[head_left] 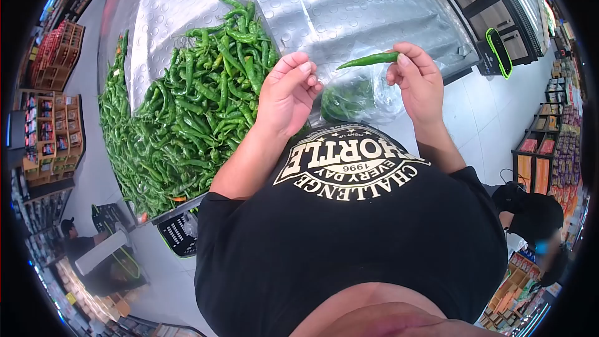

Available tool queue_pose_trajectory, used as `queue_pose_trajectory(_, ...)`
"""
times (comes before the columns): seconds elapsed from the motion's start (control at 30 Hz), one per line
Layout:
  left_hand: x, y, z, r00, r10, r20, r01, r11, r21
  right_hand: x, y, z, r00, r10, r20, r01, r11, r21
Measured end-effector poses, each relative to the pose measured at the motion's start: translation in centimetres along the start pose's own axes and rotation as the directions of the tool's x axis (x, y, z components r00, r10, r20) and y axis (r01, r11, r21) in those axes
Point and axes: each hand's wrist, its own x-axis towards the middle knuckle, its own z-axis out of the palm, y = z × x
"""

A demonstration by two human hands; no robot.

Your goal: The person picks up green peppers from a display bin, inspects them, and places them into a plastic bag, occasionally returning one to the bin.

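My right hand [421,81] pinches a long green chili pepper [368,60] near one end, between thumb and fingers. The pepper's narrow tip points left toward my other hand. My left hand [288,95] is closed, thumb against the curled index finger, and nothing shows in it. Below the pepper, close to my shirt, lies a clear plastic bag [382,101] with green peppers [340,105] inside. To the left of my left hand spreads a large heap of green chili peppers [203,100], with a few orange or red ones among them.
A silvery dimpled display surface [349,0] extends ahead, with a clear divider [249,0] across it. A black basket [178,235] stands below the front edge at left. A person [81,243] is at far left, another person [540,218] at right. Shelves [53,128] line the sides.
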Motion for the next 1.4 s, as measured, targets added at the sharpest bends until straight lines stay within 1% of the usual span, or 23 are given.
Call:
queue_pose_trajectory(0.2,-0.1,-0.2,-0.1,0.999,-0.031,0.016,0.031,0.999,-0.039,-0.2,0.1,0.3,0.999,-0.013,0.036,0.014,0.999,-0.032)
queue_pose_trajectory(0.37,-0.1,-0.1,-0.1,0.999,-0.011,0.03,0.013,0.998,-0.069,-0.4,0.3,0.1,0.997,-0.028,0.073,0.033,0.997,-0.072)
queue_pose_trajectory(0.43,-0.1,-0.1,0.1,1.0,0.012,0.019,-0.011,0.997,-0.081,-0.6,0.5,0.2,0.998,-0.011,0.054,0.015,0.996,-0.088)
queue_pose_trajectory(0.57,-0.2,-0.4,0.1,1.0,0.02,0.004,-0.02,1.0,-0.007,-0.8,0.6,0.3,0.997,-0.016,0.072,0.023,0.994,-0.102)
queue_pose_trajectory(0.63,-0.1,-0.7,-0.1,0.999,-0.028,-0.017,0.03,0.997,0.074,-0.7,0.6,0.4,0.996,-0.025,0.09,0.036,0.991,-0.13)
queue_pose_trajectory(0.67,-0.2,-0.9,-0.2,1.0,-0.014,-0.028,0.017,0.995,0.096,-0.8,0.6,0.5,0.996,-0.024,0.09,0.035,0.991,-0.127)
queue_pose_trajectory(0.7,-0.2,-0.9,-0.3,1.0,-0.003,-0.027,0.005,0.995,0.098,-0.8,0.5,0.7,0.995,-0.029,0.1,0.041,0.991,-0.126)
queue_pose_trajectory(0.77,-0.2,-0.9,-0.5,0.999,-0.043,0.025,0.039,0.99,0.135,-0.9,0.2,1.1,0.997,-0.011,0.074,0.022,0.989,-0.149)
queue_pose_trajectory(0.83,-0.1,-0.8,-0.6,0.999,-0.022,0.048,0.014,0.985,0.172,-0.9,0.2,1.2,0.997,-0.012,0.083,0.025,0.988,-0.153)
queue_pose_trajectory(0.9,-0.2,-0.6,-0.4,0.996,-0.09,0.011,0.086,0.974,0.211,-0.9,0.2,1.2,0.997,0.008,0.079,0.005,0.987,-0.16)
queue_pose_trajectory(0.97,-0.2,-0.8,-0.5,0.995,-0.086,0.042,0.074,0.97,0.23,-0.9,0.0,1.4,0.996,0.002,0.087,0.013,0.985,-0.17)
queue_pose_trajectory(1.03,-0.3,-1.0,-0.3,0.997,-0.081,0.015,0.073,0.957,0.28,-0.9,-0.1,1.6,0.995,0.012,0.095,0.006,0.982,-0.19)
queue_pose_trajectory(1.1,-0.5,-0.9,0.2,0.994,-0.103,0.019,0.093,0.95,0.298,-1.0,-0.1,1.7,0.993,0.015,0.114,0.008,0.979,-0.203)
queue_pose_trajectory(1.17,-0.7,-0.9,0.4,0.979,-0.193,0.061,0.146,0.882,0.447,-1.0,-0.1,1.8,0.991,0.022,0.131,0.007,0.976,-0.216)
queue_pose_trajectory(1.2,-0.8,-0.8,0.4,0.979,-0.193,0.061,0.146,0.882,0.447,-1.1,-0.1,1.8,0.99,0.034,0.137,-0.003,0.975,-0.221)
queue_pose_trajectory(1.27,-1.0,-0.7,0.5,0.954,-0.27,0.131,0.152,0.81,0.566,-1.1,-0.1,1.8,0.988,0.046,0.144,-0.012,0.974,-0.226)
queue_pose_trajectory(1.33,-1.2,-0.5,0.7,0.944,-0.291,0.157,0.159,0.815,0.557,-1.0,0.0,1.5,0.984,0.067,0.164,-0.02,0.962,-0.272)
queue_pose_trajectory(1.4,-1.3,-0.4,0.8,0.933,-0.311,0.184,0.164,0.819,0.55,-1.2,0.0,1.7,0.986,0.059,0.156,-0.013,0.96,-0.279)
